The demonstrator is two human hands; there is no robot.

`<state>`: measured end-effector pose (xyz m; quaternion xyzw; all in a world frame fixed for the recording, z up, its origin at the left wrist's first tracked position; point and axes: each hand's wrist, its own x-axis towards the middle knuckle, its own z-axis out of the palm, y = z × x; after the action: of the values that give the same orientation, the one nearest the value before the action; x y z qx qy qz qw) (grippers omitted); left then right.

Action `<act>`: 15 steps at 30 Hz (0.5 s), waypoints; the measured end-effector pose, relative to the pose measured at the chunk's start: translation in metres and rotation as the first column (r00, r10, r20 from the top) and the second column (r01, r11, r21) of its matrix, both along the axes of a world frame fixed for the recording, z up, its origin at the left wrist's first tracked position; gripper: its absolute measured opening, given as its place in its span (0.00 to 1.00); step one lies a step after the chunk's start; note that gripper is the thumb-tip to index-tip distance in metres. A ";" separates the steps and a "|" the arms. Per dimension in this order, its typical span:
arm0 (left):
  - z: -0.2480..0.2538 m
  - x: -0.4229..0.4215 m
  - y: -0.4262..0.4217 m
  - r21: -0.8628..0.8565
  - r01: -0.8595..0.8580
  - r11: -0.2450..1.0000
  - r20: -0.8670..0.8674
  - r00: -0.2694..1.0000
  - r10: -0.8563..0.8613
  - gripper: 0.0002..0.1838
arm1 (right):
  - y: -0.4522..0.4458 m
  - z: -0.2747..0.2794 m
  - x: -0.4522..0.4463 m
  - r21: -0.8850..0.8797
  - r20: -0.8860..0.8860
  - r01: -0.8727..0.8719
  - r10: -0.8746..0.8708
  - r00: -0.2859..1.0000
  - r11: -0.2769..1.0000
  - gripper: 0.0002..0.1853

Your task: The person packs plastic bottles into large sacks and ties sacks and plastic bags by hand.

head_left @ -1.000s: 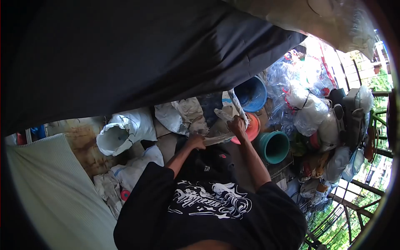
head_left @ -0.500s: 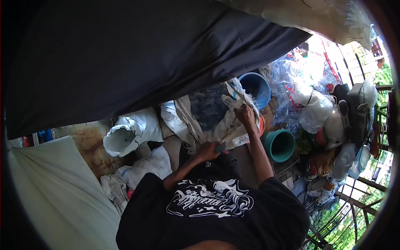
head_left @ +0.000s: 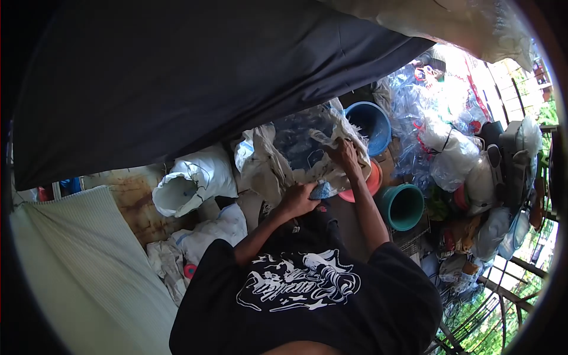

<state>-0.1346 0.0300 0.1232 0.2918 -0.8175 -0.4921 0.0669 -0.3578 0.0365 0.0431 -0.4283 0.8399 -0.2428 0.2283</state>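
Head view: the left hand (head_left: 299,201) pinches the near rim of the open sack (head_left: 271,165), which sits ahead beside the blue bucket (head_left: 377,130). The right hand (head_left: 344,154) is clenched at its right side, apparently on clear plastic (head_left: 321,137); even tension suits the rim

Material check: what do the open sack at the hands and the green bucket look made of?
Open sack: probably woven plastic, dull finish, judging by its frayed, stringy edges. Green bucket: likely moulded plastic, smooth with slight sheen, judging by its even colour and rounded rim.
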 end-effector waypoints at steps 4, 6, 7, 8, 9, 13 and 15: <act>-0.044 0.009 -0.005 -0.089 -0.050 0.995 0.128 0.990 0.062 0.15 | -0.007 -0.011 0.005 -0.095 0.001 -0.077 0.077 0.997 0.993 0.26; -0.063 0.018 -0.009 -0.108 -0.034 0.994 0.149 0.988 0.050 0.16 | -0.010 -0.009 0.005 -0.038 0.066 -0.162 0.165 0.984 0.986 0.22; -0.065 0.020 -0.007 -0.107 -0.036 0.994 0.148 0.988 0.052 0.16 | -0.007 -0.008 0.007 -0.142 0.094 -0.204 0.219 0.971 0.969 0.16; -0.067 0.024 -0.005 -0.097 -0.100 0.990 0.093 0.990 0.109 0.17 | -0.007 -0.007 0.012 -0.142 0.094 -0.208 0.222 0.971 0.968 0.16; -0.067 0.027 -0.004 -0.085 -0.162 0.983 0.037 0.985 0.166 0.18 | -0.007 -0.009 0.018 -0.179 0.110 -0.200 0.222 0.969 0.963 0.15; -0.088 0.038 0.003 -0.074 -0.191 0.979 0.009 0.981 0.193 0.19 | -0.007 -0.029 0.045 -0.119 0.078 -0.276 0.286 0.955 0.954 0.12; -0.092 0.041 0.002 0.413 -0.349 0.841 -0.134 0.890 0.436 0.15 | -0.010 -0.017 0.070 -0.004 0.000 -0.371 0.371 0.928 0.928 0.13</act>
<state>-0.0937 0.0317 0.0312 0.4041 -0.6167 -0.6452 0.2004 -0.2878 0.0270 0.0264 -0.5798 0.7432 -0.1971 0.2697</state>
